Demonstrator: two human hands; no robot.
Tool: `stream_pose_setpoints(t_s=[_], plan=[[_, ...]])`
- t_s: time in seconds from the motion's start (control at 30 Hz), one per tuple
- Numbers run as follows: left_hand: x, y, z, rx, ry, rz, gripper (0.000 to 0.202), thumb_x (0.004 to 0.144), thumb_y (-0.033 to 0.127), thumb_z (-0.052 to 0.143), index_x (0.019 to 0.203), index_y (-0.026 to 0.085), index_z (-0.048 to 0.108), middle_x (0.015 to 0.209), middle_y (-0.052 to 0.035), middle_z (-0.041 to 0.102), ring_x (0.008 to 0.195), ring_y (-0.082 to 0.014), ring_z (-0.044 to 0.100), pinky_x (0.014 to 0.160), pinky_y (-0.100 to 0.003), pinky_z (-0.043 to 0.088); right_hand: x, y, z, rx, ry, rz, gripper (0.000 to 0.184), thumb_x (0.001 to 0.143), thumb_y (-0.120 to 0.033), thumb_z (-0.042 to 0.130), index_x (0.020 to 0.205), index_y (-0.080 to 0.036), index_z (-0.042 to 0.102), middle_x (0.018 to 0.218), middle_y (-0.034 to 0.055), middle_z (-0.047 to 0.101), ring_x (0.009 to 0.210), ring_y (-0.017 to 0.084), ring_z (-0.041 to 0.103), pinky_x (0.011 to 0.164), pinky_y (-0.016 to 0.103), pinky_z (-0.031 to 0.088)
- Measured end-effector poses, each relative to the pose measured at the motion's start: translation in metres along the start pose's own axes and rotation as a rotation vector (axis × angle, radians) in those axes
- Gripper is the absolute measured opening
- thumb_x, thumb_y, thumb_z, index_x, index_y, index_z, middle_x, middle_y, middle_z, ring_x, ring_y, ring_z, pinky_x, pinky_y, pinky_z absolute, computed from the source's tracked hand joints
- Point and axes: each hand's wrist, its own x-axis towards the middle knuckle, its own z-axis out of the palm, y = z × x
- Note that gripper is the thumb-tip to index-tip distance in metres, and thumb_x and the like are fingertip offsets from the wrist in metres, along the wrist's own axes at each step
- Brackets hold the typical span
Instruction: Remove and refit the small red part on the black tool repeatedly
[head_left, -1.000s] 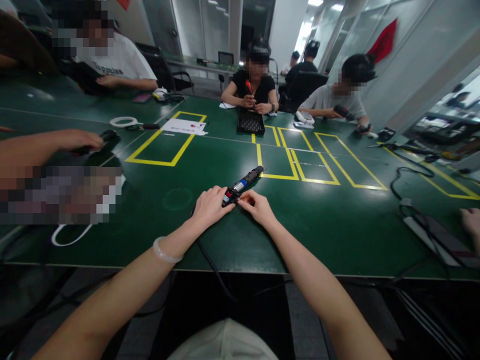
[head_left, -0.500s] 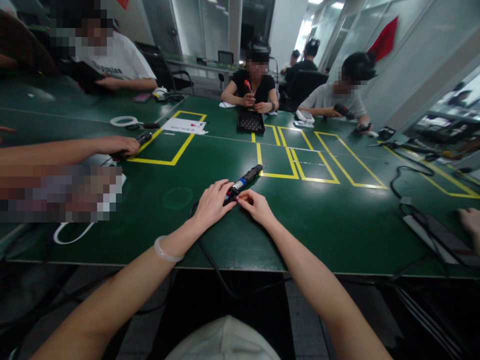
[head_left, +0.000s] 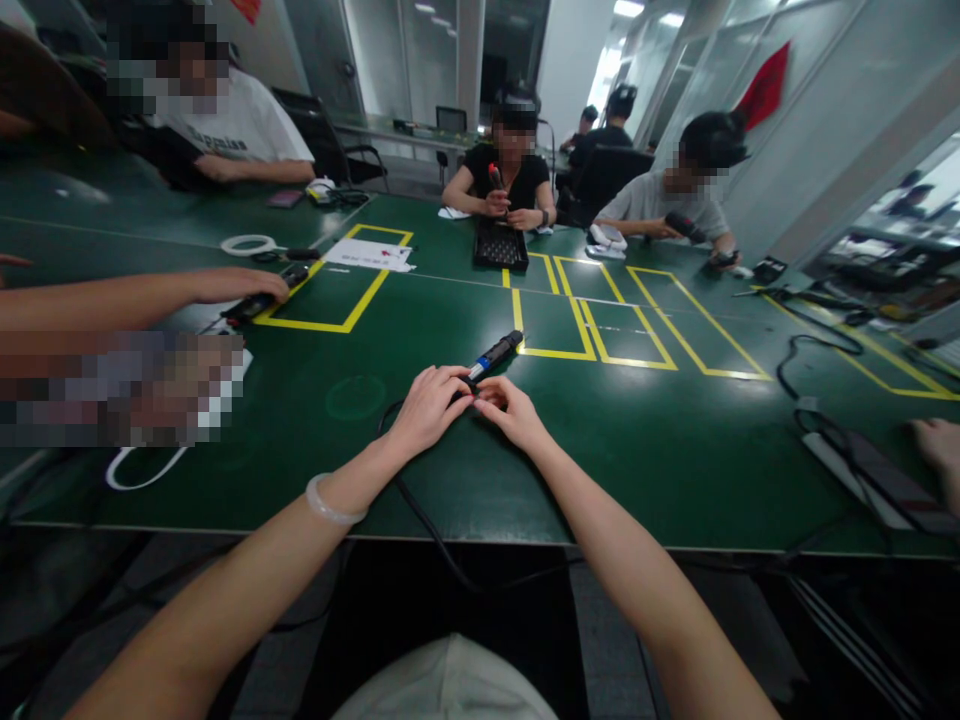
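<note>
A black electric screwdriver (head_left: 498,353) with a blue and silver band lies slanted on the green table (head_left: 622,460), its narrow end pointing away to the right. My left hand (head_left: 429,408) is closed over its near end. Close beside it, my right hand (head_left: 508,408) has thumb and fingers pinched together at that same end, the fingertips of both hands almost meeting. Whatever lies between those fingertips is hidden. A black cable (head_left: 424,512) runs from under my left hand, over the table's front edge.
Yellow tape boxes (head_left: 559,351) mark the table. At left, a co-worker's hand (head_left: 251,285) rests on a black tool. Across from me, a person works over a black tray (head_left: 501,248). A white paper (head_left: 367,253) lies left of it. Cables and a flat device (head_left: 874,480) occupy the right.
My left fingers have closed further over the near end of the electric screwdriver, hiding more of it. My right hand stays nearly still. The co-worker's hand at left has flattened and shifted slightly right.
</note>
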Motion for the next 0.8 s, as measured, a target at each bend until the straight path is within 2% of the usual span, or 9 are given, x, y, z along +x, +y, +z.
stream_pose_setpoints(t_s=[0.03, 0.1, 0.2, 0.3, 0.43, 0.5, 0.57, 0.67, 0.8], plan=[[0.000, 0.000, 0.000, -0.002, 0.007, -0.015, 0.025, 0.102, 0.036, 0.044, 0.098, 0.020, 0.063, 0.135, -0.0080, 0.059, 0.127, -0.0224, 0.051, 0.114, -0.043, 0.029, 0.000, -0.001, 0.000, -0.033, -0.002, -0.031, 0.037, 0.083, -0.036, 0.069, 0.114, -0.020, 0.058, 0.099, 0.0031, 0.069, 0.072, 0.013, 0.061, 0.072, 0.027, 0.050], [0.000, -0.001, 0.000, -0.005, 0.023, -0.031, 0.025, 0.102, 0.035, 0.043, 0.097, 0.020, 0.062, 0.133, -0.0075, 0.060, 0.125, -0.0219, 0.052, 0.115, -0.043, 0.029, -0.001, -0.005, 0.001, -0.137, -0.005, -0.108, 0.035, 0.082, -0.028, 0.069, 0.114, -0.020, 0.057, 0.107, 0.0048, 0.067, 0.076, 0.014, 0.061, 0.077, 0.029, 0.051], [0.000, 0.001, 0.000, -0.007, 0.020, -0.036, 0.025, 0.102, 0.034, 0.042, 0.096, 0.020, 0.062, 0.132, -0.0071, 0.061, 0.124, -0.0216, 0.052, 0.115, -0.044, 0.028, -0.003, -0.009, 0.003, -0.314, -0.014, -0.192, 0.023, 0.085, -0.020, 0.062, 0.108, -0.020, 0.060, 0.104, 0.0062, 0.067, 0.084, 0.018, 0.061, 0.082, 0.032, 0.049], [0.000, 0.003, -0.001, -0.009, -0.002, -0.056, 0.029, 0.102, 0.035, 0.039, 0.096, 0.021, 0.063, 0.131, -0.0064, 0.061, 0.124, -0.0218, 0.052, 0.115, -0.043, 0.028, -0.003, -0.011, 0.004, -0.427, -0.011, -0.212, 0.015, 0.088, -0.021, 0.060, 0.103, -0.021, 0.062, 0.099, 0.0062, 0.068, 0.087, 0.020, 0.062, 0.084, 0.034, 0.047], [0.001, -0.003, -0.004, 0.008, 0.067, -0.130, 0.040, 0.104, 0.032, 0.028, 0.109, 0.020, 0.065, 0.129, -0.0072, 0.063, 0.121, -0.0217, 0.055, 0.108, -0.038, 0.037, -0.002, -0.009, 0.002, -0.385, 0.043, -0.147, 0.013, 0.089, -0.025, 0.061, 0.102, -0.022, 0.062, 0.096, 0.0044, 0.068, 0.083, 0.019, 0.062, 0.082, 0.032, 0.047], [0.001, -0.010, -0.004, 0.055, 0.108, -0.217, 0.041, 0.103, 0.032, 0.028, 0.123, 0.018, 0.062, 0.130, -0.0090, 0.062, 0.120, -0.0234, 0.056, 0.104, -0.038, 0.040, -0.001, -0.006, 0.001, -0.353, 0.069, -0.129, 0.013, 0.090, -0.027, 0.061, 0.102, -0.021, 0.061, 0.097, 0.0044, 0.067, 0.083, 0.018, 0.061, 0.081, 0.032, 0.048], [0.001, -0.015, -0.003, 0.104, 0.094, -0.304, 0.044, 0.101, 0.032, 0.032, 0.132, 0.016, 0.059, 0.132, -0.0105, 0.062, 0.119, -0.0255, 0.057, 0.102, -0.039, 0.041, -0.001, -0.004, 0.000, -0.339, 0.075, -0.131, 0.013, 0.089, -0.028, 0.062, 0.099, -0.021, 0.062, 0.097, 0.0048, 0.065, 0.081, 0.018, 0.060, 0.079, 0.031, 0.048], [0.001, -0.017, -0.002, 0.130, -0.004, -0.350, 0.043, 0.100, 0.032, 0.036, 0.131, 0.017, 0.061, 0.129, -0.0095, 0.065, 0.116, -0.0253, 0.060, 0.098, -0.037, 0.045, 0.000, -0.002, 0.003, -0.326, 0.052, -0.115, 0.011, 0.087, -0.028, 0.064, 0.095, -0.020, 0.062, 0.093, 0.0042, 0.063, 0.077, 0.017, 0.058, 0.075, 0.030, 0.047], [0.001, -0.010, -0.002, 0.127, -0.058, -0.296, 0.039, 0.098, 0.031, 0.039, 0.122, 0.021, 0.068, 0.126, -0.0076, 0.067, 0.113, -0.0232, 0.062, 0.096, -0.034, 0.047, 0.001, -0.001, 0.008, -0.323, 0.026, -0.083, 0.010, 0.085, -0.026, 0.066, 0.092, -0.020, 0.062, 0.089, 0.0024, 0.063, 0.073, 0.015, 0.057, 0.071, 0.029, 0.046]])
